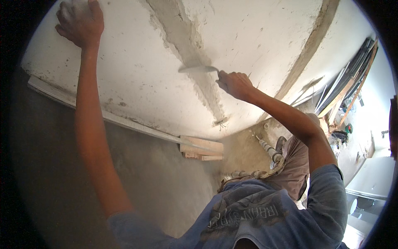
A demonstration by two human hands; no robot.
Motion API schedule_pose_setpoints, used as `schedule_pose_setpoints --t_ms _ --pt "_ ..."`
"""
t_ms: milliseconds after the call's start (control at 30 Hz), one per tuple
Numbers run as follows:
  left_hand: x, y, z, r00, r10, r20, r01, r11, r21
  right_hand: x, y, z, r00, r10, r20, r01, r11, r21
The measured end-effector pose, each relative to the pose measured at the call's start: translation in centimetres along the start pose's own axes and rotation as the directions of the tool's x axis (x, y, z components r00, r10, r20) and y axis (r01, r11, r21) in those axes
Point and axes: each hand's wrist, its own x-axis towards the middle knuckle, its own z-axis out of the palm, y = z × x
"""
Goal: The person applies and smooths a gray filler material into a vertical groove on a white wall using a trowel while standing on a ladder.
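Note:
My right hand (237, 85) is wrapped round the handle of a trowel (198, 69). Its narrow grey blade, slightly blurred, lies over a rough grey plaster strip (182, 39) that runs down the white wall (132, 62). Up at the top left, my left hand (81, 23) is raised against the wall with its fingers spread. I see nothing in it, though the fingertips are partly cut off by the picture edge and look hazy. Lower on the strip, short wires (222, 123) stick out near the wall's foot.
A second grey strip (309, 47) crosses the wall further right. Along the wall's base runs a long pale straight bar (137, 129), meeting wooden blocks (201, 147). Wrapped pipes (271, 151) lie by my leg. Dark lengths and wood strips (352, 83) lean at the far right.

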Motion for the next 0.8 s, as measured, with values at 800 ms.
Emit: schedule_pose_setpoints --t_ms 800 --pt "0.7 0.7 -1.7 0.992 -0.070 0.107 0.026 0.929 0.370 4.5 -3.3 -6.0 0.901 -0.094 -0.423 0.100 0.995 -0.007"
